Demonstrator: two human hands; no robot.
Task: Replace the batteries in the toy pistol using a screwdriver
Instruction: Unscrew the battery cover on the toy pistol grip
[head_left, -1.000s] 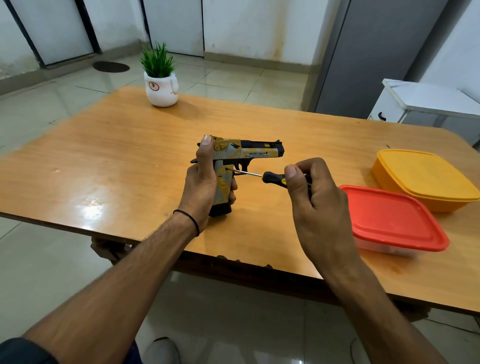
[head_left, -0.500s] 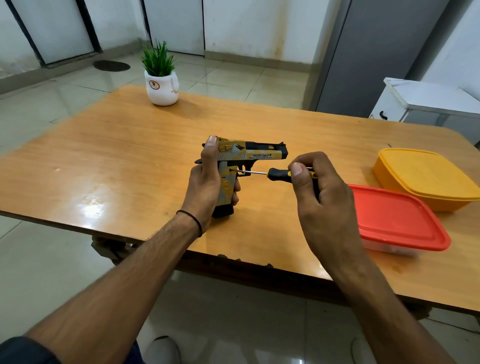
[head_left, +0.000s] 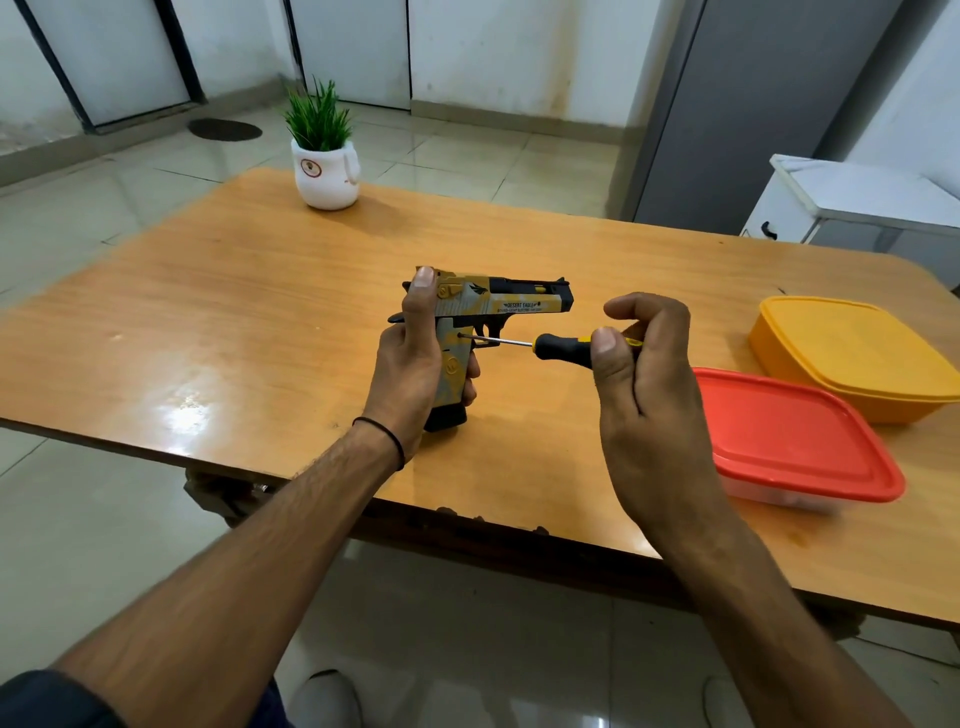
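Toy pistol (head_left: 511, 301), head view: held upright over the middle of the desk (head_left: 234, 322), muzzle to the right, butt down. Can't tell whether the butt touches the desk.

Left hand (head_left: 415, 374) is wrapped round the pistol's grip from behind, thumb up along the rear of the slide. Black band (head_left: 384, 434) on that wrist.

Right hand (head_left: 644, 405) pinches the black-and-yellow handle of the screwdriver (head_left: 561, 345) between thumb and fingers, index finger curled above it. Shaft lies roughly level, tip set against the side of the pistol grip, just behind the trigger. Screw itself is too small to make out.

Both hands are clamped on something; neither is free.

Right side of the desk: red-lidded container (head_left: 789, 441) near the front edge, yellow container (head_left: 852, 353) just behind it. Can't tell if they touch. Both are lidded.

Far left corner: white pot with a green plant (head_left: 327, 174), well apart from the pistol.
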